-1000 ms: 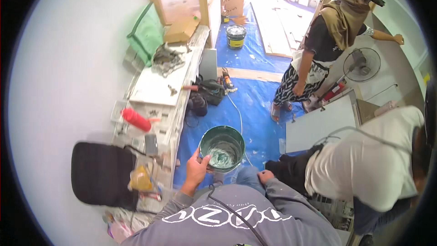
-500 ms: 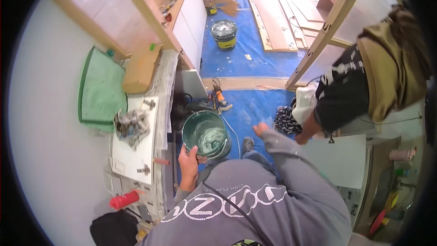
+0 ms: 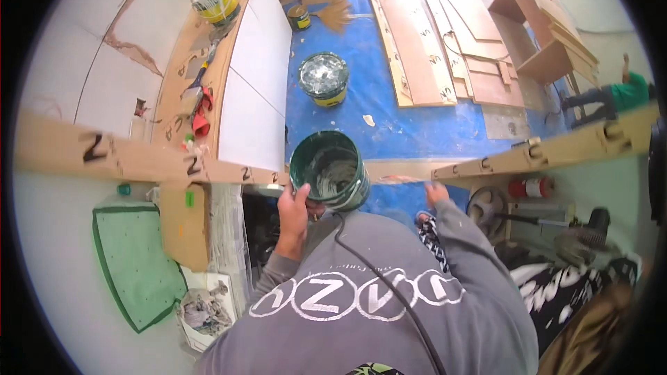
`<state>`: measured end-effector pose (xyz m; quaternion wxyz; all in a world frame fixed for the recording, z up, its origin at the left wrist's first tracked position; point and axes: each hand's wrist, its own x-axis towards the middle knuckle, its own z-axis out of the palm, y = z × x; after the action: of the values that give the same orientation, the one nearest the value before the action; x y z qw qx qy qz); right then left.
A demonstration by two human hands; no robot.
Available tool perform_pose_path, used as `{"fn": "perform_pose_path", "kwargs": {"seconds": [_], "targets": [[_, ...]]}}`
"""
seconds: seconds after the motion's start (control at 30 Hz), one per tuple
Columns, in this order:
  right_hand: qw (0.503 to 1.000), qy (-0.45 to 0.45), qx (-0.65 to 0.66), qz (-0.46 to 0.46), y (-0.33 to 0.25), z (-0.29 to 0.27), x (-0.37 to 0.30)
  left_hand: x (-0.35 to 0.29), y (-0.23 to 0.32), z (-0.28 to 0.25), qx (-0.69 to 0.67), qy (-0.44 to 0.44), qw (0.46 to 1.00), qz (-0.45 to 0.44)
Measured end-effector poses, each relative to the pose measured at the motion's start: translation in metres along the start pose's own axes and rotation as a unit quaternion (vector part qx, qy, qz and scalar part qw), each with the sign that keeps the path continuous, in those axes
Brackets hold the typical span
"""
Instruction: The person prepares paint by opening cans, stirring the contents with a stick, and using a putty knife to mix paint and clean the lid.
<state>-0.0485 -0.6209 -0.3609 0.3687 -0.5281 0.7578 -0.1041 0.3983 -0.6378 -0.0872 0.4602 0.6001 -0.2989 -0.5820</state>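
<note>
- Head view, with the bucket (image 3: pixel 328 167) as the dial's centre: it is held in front of the person's body, mouth tipped toward them, so the pale smears inside show.
- At seven o'clock, the left hand (image 3: pixel 293 212) is clamped on the bucket's side, thumb outermost and the other fingers partly hidden; I'd judge that grip steadies its tilt.
- Between three and four, the right hand (image 3: pixel 436 194) hangs away from the bucket. I see nothing in it, and cannot tell whether its fingers are apart or together.
- At twelve, a smeared tub (image 3: pixel 324 78) stands upright on the blue sheet (image 3: pixel 410 132), which is presumably spread to catch spills; pale flecks dot it.
- At one, boards (image 3: pixel 415 45) lie flat, likely kept low out of the way. At two, a wooden cabinet (image 3: pixel 549 35) stands beyond them.
- At ten, a long counter (image 3: pixel 179 104) bears a pail (image 3: pixel 217 1) and a red thing I can't make out, perhaps left within reach.
- At eight, a carton (image 3: pixel 184 229) and a green bag (image 3: pixel 135 257) are by the wall.
- Past the right hand stands a fan (image 3: pixel 486 212); near three, a co-worker's green sleeve (image 3: pixel 631 96).
</note>
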Motion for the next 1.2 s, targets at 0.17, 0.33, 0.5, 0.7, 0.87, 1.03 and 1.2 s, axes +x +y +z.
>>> {"fn": "perform_pose_path", "kwargs": {"seconds": [0.17,0.33,0.5,0.7,0.87,1.03,1.2], "targets": [[0.989,-0.044,-0.079,0.113,0.099,0.016,-0.05,0.165,0.116,0.058,0.009,0.007,0.999,0.035],[0.96,-0.208,-0.132,0.137,0.096,0.017,0.046,0.338,0.183,0.103,0.028,0.046,0.996,0.074],[0.974,-0.154,-0.165,0.015,0.052,-0.067,0.294,0.508,0.243,0.152,-0.049,0.109,0.986,0.119],[0.993,0.012,0.07,0.095,-0.14,-0.31,0.666,0.646,0.365,0.178,-0.095,0.201,0.956,0.192],[0.967,0.04,0.252,0.018,-0.374,-0.428,0.894,0.799,0.47,0.141,-0.128,0.26,0.923,0.252],[0.971,-0.051,0.226,-0.059,-0.526,-0.383,1.017,0.976,0.513,0.058,-0.15,0.334,0.886,0.285],[0.973,-0.206,0.097,0.044,-0.579,-0.289,1.116,1.076,0.541,0.029,-0.125,0.415,0.859,0.272]]}}
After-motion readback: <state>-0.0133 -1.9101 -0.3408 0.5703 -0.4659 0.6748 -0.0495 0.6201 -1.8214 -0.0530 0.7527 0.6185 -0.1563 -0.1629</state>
